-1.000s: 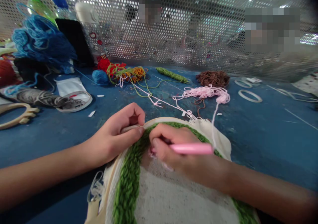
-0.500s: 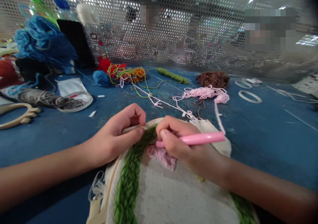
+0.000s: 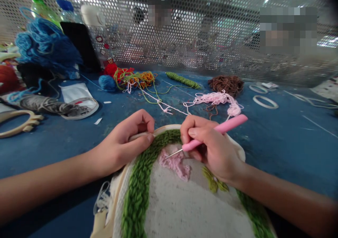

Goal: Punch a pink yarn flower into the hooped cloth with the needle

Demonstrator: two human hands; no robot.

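Observation:
My right hand (image 3: 208, 143) is closed around the pink handle of a punch needle (image 3: 232, 123). Its thin metal tip points down-left over a patch of pink yarn stitches (image 3: 175, 164); whether it touches them I cannot tell. On the upper left rim of the embroidery hoop (image 3: 167, 127), my left hand (image 3: 129, 139) pinches the hoop's edge and cloth. Stretched inside is off-white fabric (image 3: 182, 206) with a thick green yarn border (image 3: 136, 195). A small olive-green stitched shape (image 3: 213, 181) lies just below my right hand.
Loose pink yarn (image 3: 216, 99) lies behind the hoop, near a brown yarn bundle (image 3: 226, 86) and a green skein (image 3: 182, 80). Blue yarn (image 3: 44, 48) and a dark phone (image 3: 80, 44) stand left. A perforated metal screen (image 3: 185, 48) closes off the back. Another wooden hoop (image 3: 18, 120) lies left.
My right hand has moved right and lifted the punch needle, its handle now tilting upward and its metal tip exposed. The olive-green shape has come into fuller view. My left hand stays put.

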